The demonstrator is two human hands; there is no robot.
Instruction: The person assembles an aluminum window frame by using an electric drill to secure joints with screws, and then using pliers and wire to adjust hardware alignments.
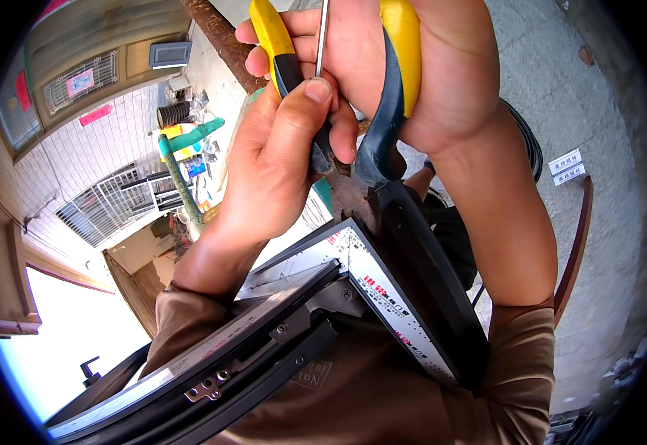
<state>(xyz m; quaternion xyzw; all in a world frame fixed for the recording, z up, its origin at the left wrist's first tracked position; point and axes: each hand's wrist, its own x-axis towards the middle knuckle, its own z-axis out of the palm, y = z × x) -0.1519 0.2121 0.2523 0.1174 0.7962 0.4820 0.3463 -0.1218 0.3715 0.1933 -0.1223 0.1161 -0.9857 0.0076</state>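
My right hand holds pliers with yellow and dark blue-black handles. One handle lies against the palm, the fingers reach behind the other, and the handles are spread wide. Between them rises a thin metal rod, its lower end pinched by the thumb and finger of my left hand. The left hand also lies against the pliers' left handle; their jaws are partly hidden. Just below is the corner of a black metal window frame, with printed white film and metal hinge hardware, in front of my body.
A rusty brown pipe stands beyond my left hand. Further left are a green-wrapped post and a cluttered work area before a tiled house wall. Grey concrete floor lies at right, with a black coiled cable and a curved brown strip.
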